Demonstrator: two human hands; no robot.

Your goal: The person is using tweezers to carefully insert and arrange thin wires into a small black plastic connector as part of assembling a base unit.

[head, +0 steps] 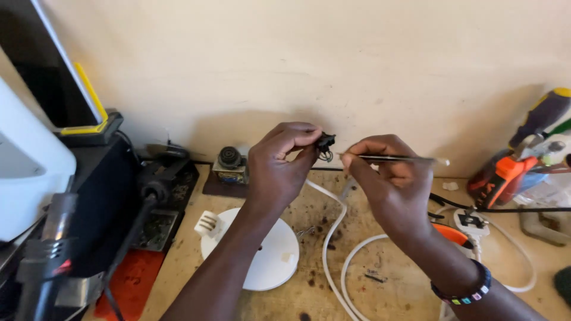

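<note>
My left hand (279, 160) is raised above the workbench and pinches a small black component (325, 144) with thin wire leads between thumb and fingers. My right hand (389, 178) grips a slim metal tool (404, 158) like tweezers or a probe, held level, its tip pointing left at the black component and almost touching it. A beaded band sits on my right wrist. Both hands hover in front of the cream wall, above a white cable (333, 238).
A white round disc (270, 258) lies on the stained wooden bench (309, 220). A soldering station and black equipment (107, 196) stand at the left. At the right are a white plug (473, 222), an orange-handled tool (452, 233), screwdrivers (544, 116) and an orange device (502, 178).
</note>
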